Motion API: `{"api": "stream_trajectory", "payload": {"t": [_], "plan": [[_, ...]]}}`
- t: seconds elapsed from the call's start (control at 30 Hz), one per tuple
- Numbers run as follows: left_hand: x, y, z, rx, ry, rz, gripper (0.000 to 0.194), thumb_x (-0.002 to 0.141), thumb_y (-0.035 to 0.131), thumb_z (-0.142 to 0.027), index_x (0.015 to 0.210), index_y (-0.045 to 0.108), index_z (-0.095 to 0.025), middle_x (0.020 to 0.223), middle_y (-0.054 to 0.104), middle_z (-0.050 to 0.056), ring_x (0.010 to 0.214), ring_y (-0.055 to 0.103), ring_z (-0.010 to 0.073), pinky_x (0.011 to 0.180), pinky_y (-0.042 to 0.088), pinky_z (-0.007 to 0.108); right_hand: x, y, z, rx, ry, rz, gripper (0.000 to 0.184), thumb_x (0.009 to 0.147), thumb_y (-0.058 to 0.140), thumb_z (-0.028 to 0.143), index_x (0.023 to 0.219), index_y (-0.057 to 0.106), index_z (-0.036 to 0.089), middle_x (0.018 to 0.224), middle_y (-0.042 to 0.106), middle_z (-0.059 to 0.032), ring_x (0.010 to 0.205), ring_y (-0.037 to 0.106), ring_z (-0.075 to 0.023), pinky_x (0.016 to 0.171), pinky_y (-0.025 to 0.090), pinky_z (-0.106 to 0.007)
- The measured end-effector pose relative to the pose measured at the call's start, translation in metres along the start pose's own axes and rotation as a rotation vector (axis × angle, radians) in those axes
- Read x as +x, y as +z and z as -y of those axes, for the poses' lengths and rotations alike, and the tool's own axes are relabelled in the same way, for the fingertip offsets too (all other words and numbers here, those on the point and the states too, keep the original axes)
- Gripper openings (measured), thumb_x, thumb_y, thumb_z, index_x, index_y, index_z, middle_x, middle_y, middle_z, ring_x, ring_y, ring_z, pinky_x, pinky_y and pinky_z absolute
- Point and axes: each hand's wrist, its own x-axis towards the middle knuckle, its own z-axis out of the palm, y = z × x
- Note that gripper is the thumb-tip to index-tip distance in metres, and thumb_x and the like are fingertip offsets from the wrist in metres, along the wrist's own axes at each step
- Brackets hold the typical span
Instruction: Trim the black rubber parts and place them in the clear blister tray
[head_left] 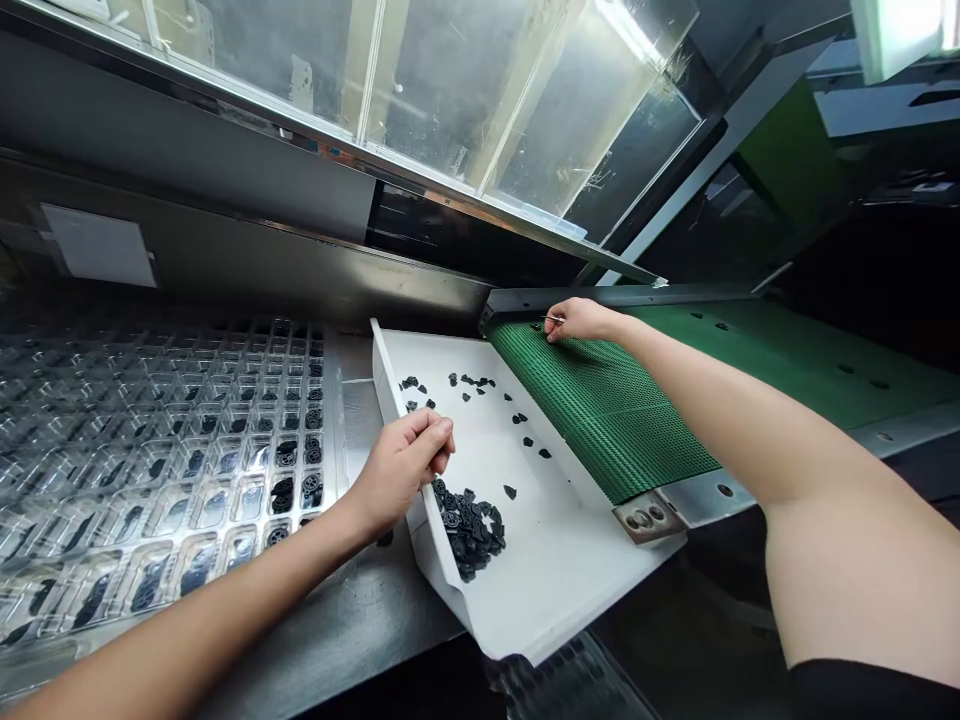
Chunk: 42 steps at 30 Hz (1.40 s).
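The left hand (401, 465) pinched shut over the black parts (469, 525) in the white tray (570, 560); beside it, the right hand (581, 320) maybe squeezed tweezers (553, 319)

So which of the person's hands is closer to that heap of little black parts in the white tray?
Left. The left hand hangs just above and beside the heap of black parts in the white tray. The right hand is far off, on the green belt.

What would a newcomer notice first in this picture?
Probably the white tray in the middle, with a pile of small black parts beside the left hand. To its right the right hand rests on the green ribbed belt, and on the left lies a clear compartment tray.
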Motion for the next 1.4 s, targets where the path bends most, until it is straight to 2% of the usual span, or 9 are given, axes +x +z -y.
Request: {"api": "stream_trajectory", "payload": {"t": [0.27, 0.57, 0.7, 0.83, 0.97, 1.07, 1.13, 1.27, 1.4], "plan": [[0.002, 0.001, -0.008, 0.037, -0.018, 0.020, 0.055, 0.097, 0.070, -0.062, 0.070, 0.050, -0.018, 0.062, 0.046, -0.006, 0.047, 0.029, 0.0033, 0.046, 0.014, 0.022, 0.024, 0.002, 0.015, 0.058, 0.098, -0.052, 0.034, 0.108, 0.073, 0.042, 0.126, 0.071, 0.014, 0.122, 0.073, -0.0089, 0.107, 0.073, -0.0216, 0.095, 0.065, -0.041], [0.003, 0.000, -0.007, 0.084, -0.011, 0.020, 0.058, 0.095, 0.074, -0.060, 0.065, 0.047, -0.018, 0.060, 0.046, -0.004, 0.049, 0.032, 0.0043, 0.047, 0.015, 0.022, -0.006, -0.004, 0.044, 0.005, 0.079, -0.116, 0.030, 0.107, 0.074, 0.041, 0.119, 0.073, 0.014, 0.119, 0.073, -0.0086, 0.108, 0.072, -0.0215, 0.098, 0.064, -0.041], [0.003, 0.000, -0.007, 0.034, -0.037, -0.019, 0.048, 0.094, 0.078, -0.059, 0.083, 0.060, -0.017, 0.064, 0.054, -0.004, 0.047, 0.030, 0.0034, 0.046, 0.014, 0.020, -0.046, -0.014, 0.085, 0.044, -0.046, -0.222, 0.027, 0.106, 0.075, 0.042, 0.110, 0.073, 0.015, 0.111, 0.074, -0.0069, 0.101, 0.071, -0.0197, 0.095, 0.061, -0.039], [0.002, 0.000, -0.011, -0.020, -0.080, -0.059, 0.052, 0.093, 0.081, -0.056, 0.124, 0.064, -0.017, 0.066, 0.058, -0.006, 0.045, 0.022, 0.0027, 0.046, 0.010, 0.020, -0.118, -0.015, 0.143, 0.157, -0.396, -0.327, 0.014, 0.098, 0.080, 0.031, 0.102, 0.076, 0.018, 0.100, 0.077, -0.0021, 0.091, 0.069, -0.0170, 0.082, 0.049, -0.027], [-0.001, 0.001, -0.020, -0.053, -0.131, -0.014, 0.043, 0.093, 0.083, -0.054, 0.100, 0.061, -0.018, 0.064, 0.053, -0.006, 0.047, 0.020, 0.0027, 0.047, 0.010, 0.020, -0.194, 0.001, 0.181, 0.234, -0.735, -0.340, 0.013, 0.099, 0.079, 0.033, 0.105, 0.075, 0.021, 0.104, 0.080, 0.0000, 0.091, 0.069, -0.0152, 0.078, 0.044, -0.026], [-0.007, 0.005, -0.028, -0.107, -0.204, 0.084, 0.048, 0.094, 0.082, -0.055, 0.082, 0.053, -0.019, 0.059, 0.042, -0.008, 0.049, 0.018, 0.0036, 0.047, 0.012, 0.020, -0.231, 0.017, 0.182, 0.247, -1.004, -0.519, 0.013, 0.108, 0.065, 0.031, 0.108, 0.072, 0.020, 0.105, 0.079, -0.0037, 0.084, 0.067, -0.0147, 0.071, 0.040, -0.028], [-0.012, 0.009, -0.034, -0.139, -0.234, 0.127, 0.050, 0.095, 0.082, -0.056, 0.080, 0.053, -0.018, 0.058, 0.038, -0.009, 0.049, 0.016, 0.0039, 0.047, 0.012, 0.021, -0.244, 0.024, 0.175, 0.231, -1.080, -0.659, 0.013, 0.110, 0.060, 0.027, 0.110, 0.070, 0.019, 0.103, 0.078, -0.0049, 0.078, 0.065, -0.0143, 0.066, 0.037, -0.029], [-0.019, 0.017, -0.041, -0.116, -0.260, 0.168, 0.052, 0.098, 0.080, -0.056, 0.075, 0.052, -0.018, 0.056, 0.034, -0.009, 0.049, 0.018, 0.0044, 0.047, 0.013, 0.021, -0.256, 0.031, 0.161, 0.269, -1.047, -0.763, 0.008, 0.108, 0.064, 0.022, 0.111, 0.071, 0.020, 0.100, 0.075, -0.0032, 0.079, 0.065, -0.0133, 0.067, 0.042, -0.028], [-0.020, 0.020, -0.045, -0.069, -0.259, 0.143, 0.043, 0.101, 0.078, -0.051, 0.082, 0.059, -0.016, 0.057, 0.034, -0.009, 0.051, 0.018, 0.0048, 0.048, 0.014, 0.021, -0.262, 0.035, 0.159, 0.213, -1.016, -0.776, 0.014, 0.110, 0.062, 0.027, 0.109, 0.074, 0.021, 0.100, 0.077, -0.0017, 0.077, 0.068, -0.0128, 0.065, 0.042, -0.027]]}}
